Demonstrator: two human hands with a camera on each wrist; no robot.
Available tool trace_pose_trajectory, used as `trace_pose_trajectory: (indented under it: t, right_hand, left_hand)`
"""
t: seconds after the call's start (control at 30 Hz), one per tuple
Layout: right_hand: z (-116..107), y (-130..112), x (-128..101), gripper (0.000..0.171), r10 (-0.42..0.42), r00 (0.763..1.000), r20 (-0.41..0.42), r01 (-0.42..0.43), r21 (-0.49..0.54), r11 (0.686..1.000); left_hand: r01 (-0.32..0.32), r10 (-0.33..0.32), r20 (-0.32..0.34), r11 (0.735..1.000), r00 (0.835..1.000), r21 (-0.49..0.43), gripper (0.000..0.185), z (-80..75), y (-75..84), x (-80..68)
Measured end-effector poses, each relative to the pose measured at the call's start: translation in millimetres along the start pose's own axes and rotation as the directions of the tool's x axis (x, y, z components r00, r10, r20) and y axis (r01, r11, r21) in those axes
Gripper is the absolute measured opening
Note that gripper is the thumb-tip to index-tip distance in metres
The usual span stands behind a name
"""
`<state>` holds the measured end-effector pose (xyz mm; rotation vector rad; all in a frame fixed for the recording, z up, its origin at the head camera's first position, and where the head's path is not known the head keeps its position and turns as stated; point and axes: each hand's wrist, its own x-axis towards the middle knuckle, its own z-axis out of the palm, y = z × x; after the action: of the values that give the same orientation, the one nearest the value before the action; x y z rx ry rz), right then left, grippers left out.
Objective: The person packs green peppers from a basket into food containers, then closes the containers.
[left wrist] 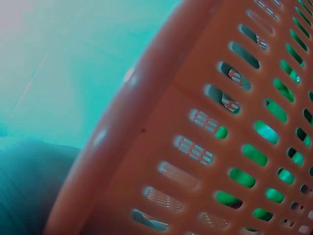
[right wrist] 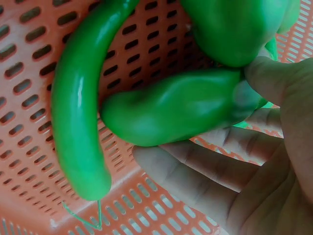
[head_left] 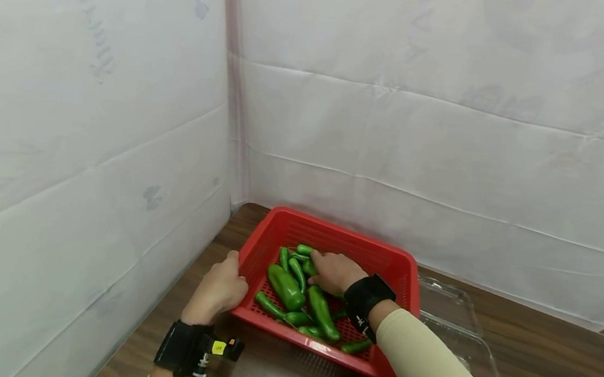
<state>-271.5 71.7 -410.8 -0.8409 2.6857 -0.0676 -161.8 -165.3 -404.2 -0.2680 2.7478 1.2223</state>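
Observation:
A red slotted basket (head_left: 405, 271) holds several green peppers (head_left: 286, 286) on a wooden table. My right hand (head_left: 333, 271) is inside the basket, its thumb and fingers (right wrist: 195, 183) pinching a short green pepper (right wrist: 181, 110). A long curved pepper (right wrist: 78, 98) lies beside it, and a bigger pepper (right wrist: 234, 29) sits above. My left hand (head_left: 221, 287) grips the basket's left rim (left wrist: 137, 112). In the left wrist view only the basket's wall shows close up, with green visible through its slots.
A clear plastic tray (head_left: 458, 325) lies on the table just right of the basket. White sheeting (head_left: 124, 104) walls the table on the left and at the back. Bare wooden tabletop (head_left: 563, 365) stretches to the right.

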Motion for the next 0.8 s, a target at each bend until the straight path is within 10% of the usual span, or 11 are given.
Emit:
trace_pose_trajectory:
  t: [0.8]
  right_hand:
    - [-1.1, -6.1, 2.1, 0.044, -0.118, 0.992, -0.036, 0.113, -0.121, 0.986]
  left_hand:
    - [0.018, -0.018, 0.016, 1.0, 1.0, -0.016, 0.049, 0.5, -6.0, -2.9]
